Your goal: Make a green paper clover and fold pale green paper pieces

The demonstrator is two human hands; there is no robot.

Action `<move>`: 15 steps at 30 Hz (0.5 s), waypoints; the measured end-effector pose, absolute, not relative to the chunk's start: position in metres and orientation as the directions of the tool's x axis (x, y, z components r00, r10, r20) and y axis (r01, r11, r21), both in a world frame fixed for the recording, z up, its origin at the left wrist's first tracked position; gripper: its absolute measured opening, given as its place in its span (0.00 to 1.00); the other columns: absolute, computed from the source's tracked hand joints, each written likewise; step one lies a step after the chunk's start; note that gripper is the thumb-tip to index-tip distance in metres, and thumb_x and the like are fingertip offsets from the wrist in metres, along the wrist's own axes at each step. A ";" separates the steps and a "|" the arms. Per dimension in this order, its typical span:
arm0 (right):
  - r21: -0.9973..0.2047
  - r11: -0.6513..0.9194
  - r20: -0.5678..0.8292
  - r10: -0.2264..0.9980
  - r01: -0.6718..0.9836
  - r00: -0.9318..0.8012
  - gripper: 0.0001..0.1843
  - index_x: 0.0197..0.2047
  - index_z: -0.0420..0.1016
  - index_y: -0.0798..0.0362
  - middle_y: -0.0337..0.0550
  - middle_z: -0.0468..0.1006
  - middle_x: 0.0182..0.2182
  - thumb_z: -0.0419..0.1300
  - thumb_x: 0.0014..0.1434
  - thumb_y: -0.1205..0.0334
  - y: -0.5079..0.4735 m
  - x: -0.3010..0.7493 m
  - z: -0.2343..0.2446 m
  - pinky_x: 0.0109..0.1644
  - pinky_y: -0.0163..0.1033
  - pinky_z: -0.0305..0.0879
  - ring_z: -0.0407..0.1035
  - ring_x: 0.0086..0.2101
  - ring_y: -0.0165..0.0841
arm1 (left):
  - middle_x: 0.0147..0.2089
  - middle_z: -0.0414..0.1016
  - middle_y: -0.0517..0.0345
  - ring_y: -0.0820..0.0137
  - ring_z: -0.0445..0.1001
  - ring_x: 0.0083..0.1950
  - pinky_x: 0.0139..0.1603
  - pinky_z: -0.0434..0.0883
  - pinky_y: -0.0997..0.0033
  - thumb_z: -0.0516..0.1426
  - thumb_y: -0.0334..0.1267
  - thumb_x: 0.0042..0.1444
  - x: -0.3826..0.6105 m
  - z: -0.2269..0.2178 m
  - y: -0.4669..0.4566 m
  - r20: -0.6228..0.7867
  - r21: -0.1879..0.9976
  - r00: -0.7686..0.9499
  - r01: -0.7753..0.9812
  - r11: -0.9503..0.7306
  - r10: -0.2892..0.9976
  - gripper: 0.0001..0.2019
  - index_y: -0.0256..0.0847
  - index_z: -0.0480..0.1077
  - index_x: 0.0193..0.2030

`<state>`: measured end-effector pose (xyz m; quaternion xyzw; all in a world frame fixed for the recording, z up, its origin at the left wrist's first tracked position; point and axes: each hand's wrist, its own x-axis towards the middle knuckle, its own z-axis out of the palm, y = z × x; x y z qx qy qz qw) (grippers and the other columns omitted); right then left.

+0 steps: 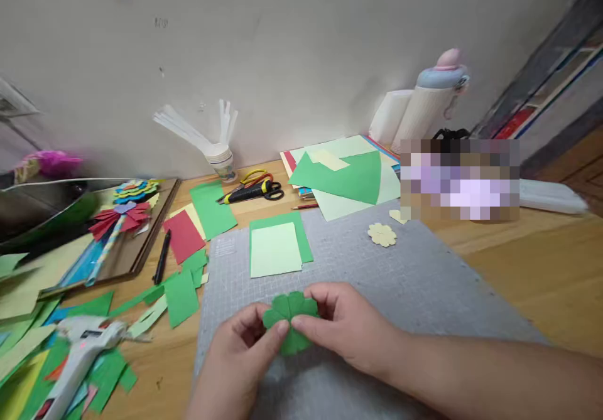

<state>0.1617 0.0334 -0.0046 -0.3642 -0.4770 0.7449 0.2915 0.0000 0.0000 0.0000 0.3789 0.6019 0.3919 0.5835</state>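
While the left hand (238, 354) pinches one edge of a green paper flower (296, 308), the right hand (351, 326) holds the opposite edge, so each grip is closed on the paper, thumbs in front. Most other fingertips pass behind the petals, and exactly how they press there I cannot tell. The flower is held above the near part of a grey cutting mat (362, 282), which lies on a wooden worktop (532, 250). Beyond it on the mat, a pale green sheet (274, 250) overlaps a darker green sheet (305, 238); to their right sits a cream paper flower (382, 235). Left of the mat, a white glue gun (85, 354) rests among green scraps (106, 376), and a black pen (162, 258) lies farther back, beside a red sheet (184, 236).
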 end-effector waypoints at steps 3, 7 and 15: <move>-0.922 -0.374 -0.256 0.783 -0.100 -0.567 0.09 0.24 0.64 0.56 0.33 0.61 0.21 0.61 0.49 0.62 0.035 0.161 -0.003 0.28 0.32 0.51 0.54 0.24 0.25 | 0.24 0.68 0.62 0.74 0.63 0.27 0.28 0.61 0.77 0.66 0.50 0.41 -0.003 0.001 -0.004 -0.394 0.919 -0.034 0.006 0.395 0.918 0.18 0.36 0.69 0.25; -0.931 -0.357 -0.253 0.784 -0.078 -0.566 0.10 0.24 0.64 0.56 0.34 0.62 0.22 0.62 0.48 0.62 0.036 0.162 -0.004 0.28 0.32 0.51 0.54 0.24 0.25 | 0.25 0.68 0.62 0.74 0.63 0.28 0.29 0.61 0.77 0.65 0.49 0.43 -0.003 0.002 -0.005 -0.392 0.919 -0.029 0.018 0.393 0.919 0.17 0.37 0.69 0.25; -0.959 -0.283 -0.237 0.799 0.001 -0.553 0.13 0.22 0.59 0.53 0.31 0.56 0.19 0.59 0.51 0.61 0.034 0.162 -0.007 0.25 0.32 0.46 0.50 0.23 0.25 | 0.25 0.66 0.63 0.74 0.63 0.29 0.30 0.62 0.77 0.66 0.48 0.43 -0.001 -0.002 -0.005 -0.354 0.935 0.013 0.002 0.354 0.935 0.16 0.38 0.67 0.25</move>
